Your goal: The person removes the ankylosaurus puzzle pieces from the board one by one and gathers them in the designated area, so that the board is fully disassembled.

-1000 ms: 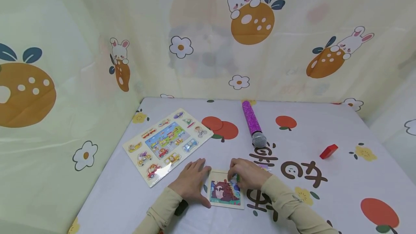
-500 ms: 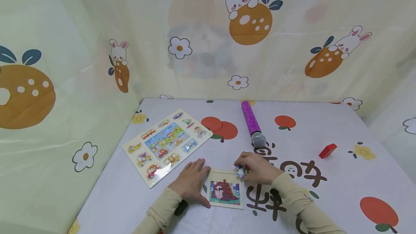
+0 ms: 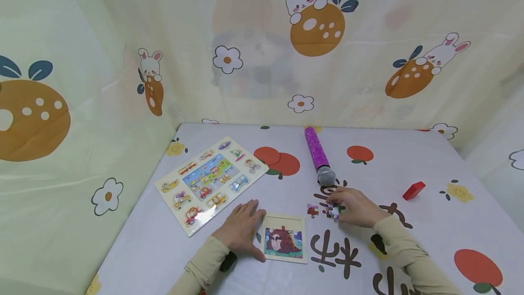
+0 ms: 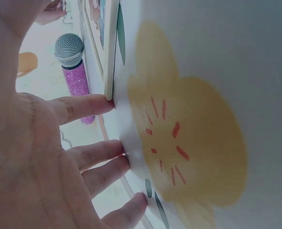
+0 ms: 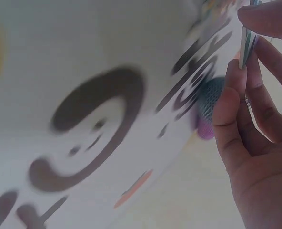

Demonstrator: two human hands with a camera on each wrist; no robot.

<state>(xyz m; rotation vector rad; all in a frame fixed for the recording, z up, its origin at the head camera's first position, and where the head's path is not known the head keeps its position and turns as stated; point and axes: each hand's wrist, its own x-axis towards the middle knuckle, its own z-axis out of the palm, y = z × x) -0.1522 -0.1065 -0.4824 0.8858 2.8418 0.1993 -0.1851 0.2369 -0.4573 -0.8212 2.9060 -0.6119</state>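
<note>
A small square wooden jigsaw tray [image 3: 285, 221] lies in front of me, its lower part filled with a brown animal picture and a bare wooden strip along its top. My left hand [image 3: 242, 226] rests at the tray's left side with fingers spread; in the left wrist view a fingertip touches the tray edge [image 4: 110, 71]. Right of the tray, my right hand [image 3: 360, 207] pinches a thin jigsaw piece [image 5: 246, 47] between thumb and fingers, seen edge-on in the right wrist view. A reddish jigsaw piece [image 3: 313, 211] lies on the cloth beside it; other pieces near the fingertips are partly hidden.
A larger vehicle puzzle board [image 3: 196, 208] lies at the left. Behind the tray is a purple glitter microphone [image 3: 317, 154]. A red block [image 3: 414, 190] sits at the right. Patterned cloth covers the table and hangs behind it.
My right hand has moved from the tray's upper right corner away to the right, taking a jigsaw piece off the tray's top area. The left hand stays where it was.
</note>
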